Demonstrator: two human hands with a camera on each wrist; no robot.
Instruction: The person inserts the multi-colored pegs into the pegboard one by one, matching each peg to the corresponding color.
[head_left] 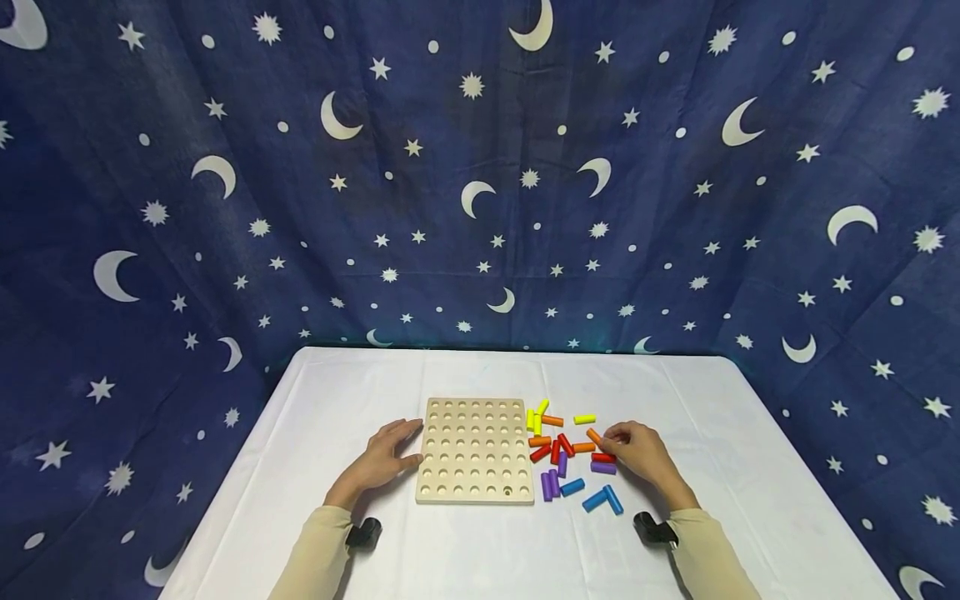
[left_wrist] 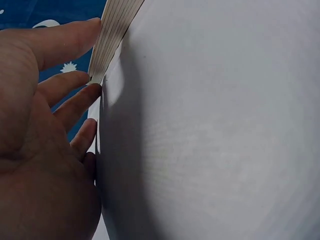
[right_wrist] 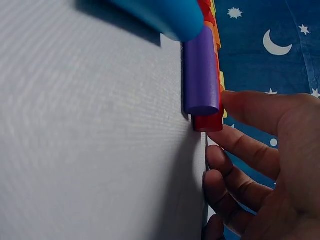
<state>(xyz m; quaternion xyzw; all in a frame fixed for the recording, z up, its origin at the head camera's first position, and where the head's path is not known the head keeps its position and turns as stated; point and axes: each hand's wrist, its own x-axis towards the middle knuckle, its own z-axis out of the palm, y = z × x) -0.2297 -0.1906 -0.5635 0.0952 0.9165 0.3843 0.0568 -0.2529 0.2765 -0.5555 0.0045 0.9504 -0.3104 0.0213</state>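
Right hand (head_left: 637,450) seemingly pinches an orange peg (head_left: 594,436); relaxed left hand (head_left: 381,458) touches the board (head_left: 483,450).

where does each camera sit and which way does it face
Head: on the head, looking forward and down at the holed board; left hand, right hand and sleeves show.
Left wrist: on that wrist, looking toward the board's edge; palm and fingers show.
Right wrist: on that wrist, looking toward a purple cylinder; thumb and fingers show.
Head and right wrist views share that purple cylinder.

Item: dark blue backdrop (head_left: 450,150), cloth, is hanging behind and on both sides of the white table (head_left: 480,550). Pale moons (head_left: 105,275), stars (head_left: 267,27) and dots (head_left: 432,47) are patterning it.
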